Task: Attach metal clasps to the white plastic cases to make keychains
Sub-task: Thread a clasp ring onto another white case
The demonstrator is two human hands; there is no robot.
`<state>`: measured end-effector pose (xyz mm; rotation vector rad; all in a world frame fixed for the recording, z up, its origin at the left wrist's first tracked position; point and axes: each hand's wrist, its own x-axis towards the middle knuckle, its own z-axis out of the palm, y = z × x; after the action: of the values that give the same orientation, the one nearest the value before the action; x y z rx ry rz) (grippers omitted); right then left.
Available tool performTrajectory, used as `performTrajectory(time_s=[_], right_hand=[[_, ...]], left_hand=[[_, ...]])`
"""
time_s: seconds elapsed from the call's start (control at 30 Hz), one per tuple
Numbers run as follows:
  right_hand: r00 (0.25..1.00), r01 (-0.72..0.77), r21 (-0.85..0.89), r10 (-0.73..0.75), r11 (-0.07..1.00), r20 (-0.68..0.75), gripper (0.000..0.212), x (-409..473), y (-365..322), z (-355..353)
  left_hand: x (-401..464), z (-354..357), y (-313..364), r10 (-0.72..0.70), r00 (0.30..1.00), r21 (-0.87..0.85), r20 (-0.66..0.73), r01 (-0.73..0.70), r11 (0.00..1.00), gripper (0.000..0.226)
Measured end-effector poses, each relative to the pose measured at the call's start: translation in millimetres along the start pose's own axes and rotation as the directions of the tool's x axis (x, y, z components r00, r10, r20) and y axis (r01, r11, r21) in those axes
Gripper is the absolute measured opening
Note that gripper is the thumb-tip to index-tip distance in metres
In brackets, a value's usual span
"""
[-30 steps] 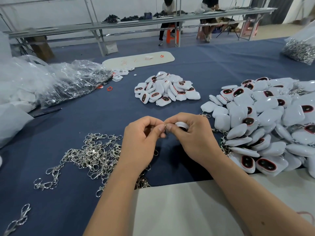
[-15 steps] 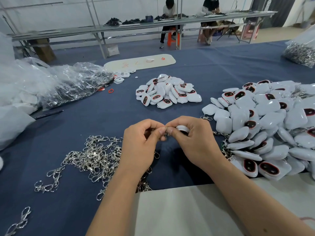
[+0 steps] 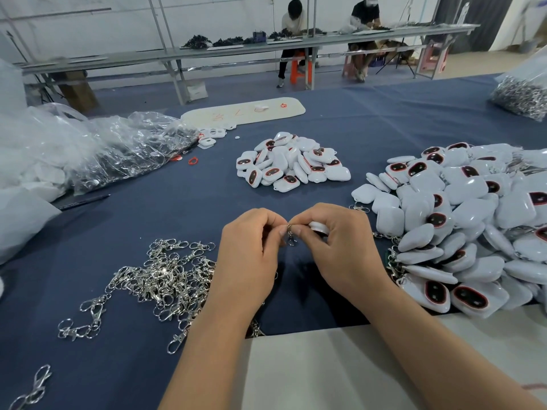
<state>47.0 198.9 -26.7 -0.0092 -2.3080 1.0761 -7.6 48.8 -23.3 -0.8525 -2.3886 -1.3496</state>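
My left hand point(image 3: 251, 250) and my right hand point(image 3: 340, 244) meet fingertip to fingertip above the blue cloth. Between them hangs a small metal clasp point(image 3: 290, 236), pinched by both thumbs and forefingers. My right hand also curls round a white plastic case point(image 3: 319, 227), of which only the top edge shows. A heap of loose metal clasps point(image 3: 165, 279) lies to the left of my left wrist. A small pile of white cases point(image 3: 291, 162) sits ahead, and a large pile of white cases point(image 3: 461, 220) spreads on the right.
Crumpled clear plastic bags point(image 3: 97, 149) lie at the left, with a black pen point(image 3: 84, 201) beside them. A bag of metal parts point(image 3: 521, 93) sits far right. A white sheet point(image 3: 340, 371) covers the near edge. Two people sit at a far bench point(image 3: 236, 51).
The clasp now hangs visibly between my fingertips, where before it was mostly hidden. Both hands stay together in the same spot; the camera has tilted slightly.
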Motion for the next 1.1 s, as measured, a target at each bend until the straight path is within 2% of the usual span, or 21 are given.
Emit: performTrajectory(time_s=[0.2, 0.4, 0.6, 0.77, 0.83, 0.93, 1.03, 1.1], right_hand=[[0.997, 0.05, -0.014, -0.05, 0.999, -0.055, 0.016, -0.2, -2.3, -1.0], [0.995, -0.041, 0.186, 0.057, 0.982, -0.083, 0.016, -0.3, 0.7, -1.1], [0.995, -0.072, 0.265, 0.089, 0.961, -0.054, 0.015, 0.5, 2.7, 0.8], [0.991, -0.124, 0.345, 0.134, 0.93, -0.004, 0.012, 1.5, 5.1, 1.2], [0.979, -0.176, 0.397, 0.201, 0.901, -0.024, 0.009, 2.3, 8.4, 2.7], [0.931, -0.301, 0.552, 0.365, 0.777, -0.006, 0.019, 5.4, 12.4, 1.3], [0.911, -0.303, 0.529, 0.403, 0.793, -0.083, 0.02, 9.0, 13.0, -0.5], [0.906, -0.312, 0.548, 0.417, 0.776, -0.075, 0.03, 10.4, 11.2, 1.3]], left_hand=[[-1.4, 2.5, 0.3, -0.01, 1.0, -0.029, 0.007, 0.01, 1.0, 0.019], [-1.2, 6.2, 5.2, 0.008, 0.999, -0.126, -0.031, -0.012, 0.992, 0.023], [-1.3, 5.7, 5.0, 0.116, 0.989, -0.06, -0.095, -0.122, 0.991, 0.017], [-1.3, 3.7, 4.3, 0.13, 0.988, -0.042, -0.084, -0.134, 0.99, 0.017], [-1.2, 2.2, 4.3, 0.14, 0.987, -0.027, -0.077, -0.143, 0.989, 0.017], [-1.3, 1.4, 5.1, 0.144, 0.989, -0.013, -0.043, -0.145, 0.989, 0.017], [-1.8, 3.4, 6.2, 0.15, 0.988, -0.02, 0.028, -0.149, 0.989, 0.017], [-2.3, 4.3, 5.4, 0.139, 0.988, -0.038, 0.064, -0.136, 0.99, 0.017]])
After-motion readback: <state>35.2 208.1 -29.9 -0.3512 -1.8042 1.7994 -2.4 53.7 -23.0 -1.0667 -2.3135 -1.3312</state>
